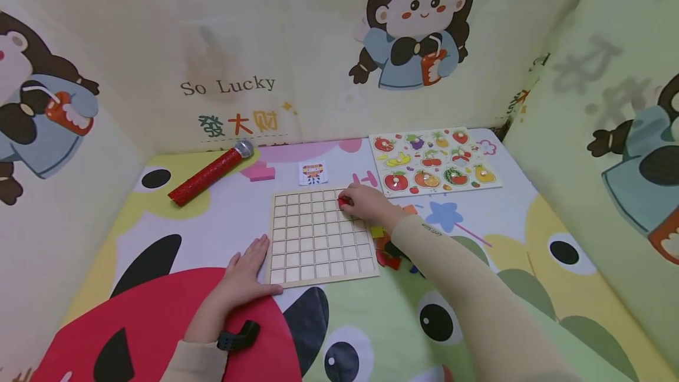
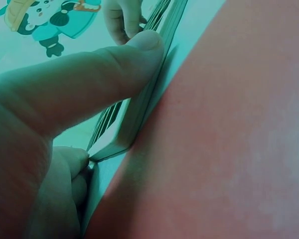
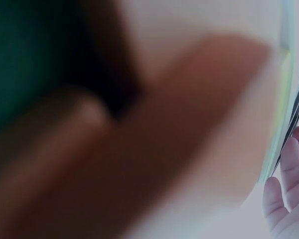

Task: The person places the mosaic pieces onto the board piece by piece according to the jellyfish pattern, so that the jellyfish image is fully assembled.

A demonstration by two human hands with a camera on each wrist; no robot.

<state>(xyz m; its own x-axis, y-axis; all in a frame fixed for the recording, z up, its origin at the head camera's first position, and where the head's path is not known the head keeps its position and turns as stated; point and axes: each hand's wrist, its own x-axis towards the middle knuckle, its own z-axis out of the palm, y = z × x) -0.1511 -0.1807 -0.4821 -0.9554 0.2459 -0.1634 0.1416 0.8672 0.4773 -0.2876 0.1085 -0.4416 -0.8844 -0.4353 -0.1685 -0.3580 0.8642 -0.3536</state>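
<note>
A pale wooden board with a grid of square cells [image 1: 307, 233] lies flat on the table. Near its upper right corner, my right hand [image 1: 366, 201] pinches a small red piece [image 1: 342, 201]; the piece's full shape is hidden by the fingers. My left hand [image 1: 244, 270] rests along the board's left side, fingers stretched out and thumb at the near left corner. In the left wrist view the thumb [image 2: 99, 74] lies against the board's edge [image 2: 127, 122]. Much of the right wrist view is blurred.
Loose coloured pieces, among them a yellow one [image 1: 376, 232] and a red one [image 1: 392, 262], lie right of the board, partly behind the right forearm. Beyond are a fruit puzzle [image 1: 440, 161], a small printed card [image 1: 313, 173], a pink block [image 1: 262, 174] and a red microphone [image 1: 207, 178].
</note>
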